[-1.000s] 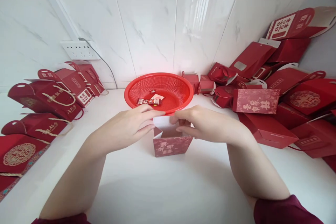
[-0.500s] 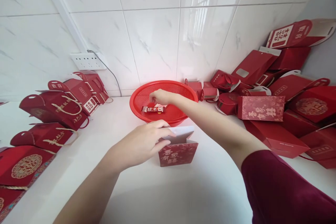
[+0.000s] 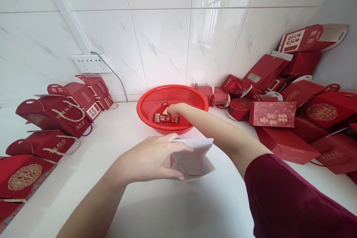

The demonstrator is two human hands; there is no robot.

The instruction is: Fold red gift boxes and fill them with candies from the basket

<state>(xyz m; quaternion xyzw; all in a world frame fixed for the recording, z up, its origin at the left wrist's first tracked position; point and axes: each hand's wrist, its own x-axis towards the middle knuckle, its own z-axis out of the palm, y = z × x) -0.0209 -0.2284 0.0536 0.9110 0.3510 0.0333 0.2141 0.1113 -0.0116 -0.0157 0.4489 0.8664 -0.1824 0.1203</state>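
In my left hand (image 3: 156, 158) is a paper gift box (image 3: 192, 163), gripped by its left wall between thumb and fingers. Its mouth tilts toward me, so the pale inside and folded bottom show, with nothing lying in it. My right hand (image 3: 174, 111) reaches down into a red plastic basket (image 3: 145, 119) beyond the box. Its fingers are curled at a red-and-white snack packet (image 3: 161, 118), and the fingertips are mostly hidden. A smaller red packet (image 3: 165, 104) lies behind, against the basket's mesh.
Red gift boxes (image 3: 52, 115) with rope handles line the left side. A heap of red boxes (image 3: 287, 145) rises on the right, and small boxes (image 3: 220, 96) stand beside the basket. A power strip (image 3: 90, 63) with a grey cable hangs on the tiled wall.
The gift box has tipped toward me, turning its printed front out of sight and its inside into view. My right hand has moved lower and slightly right in the basket.
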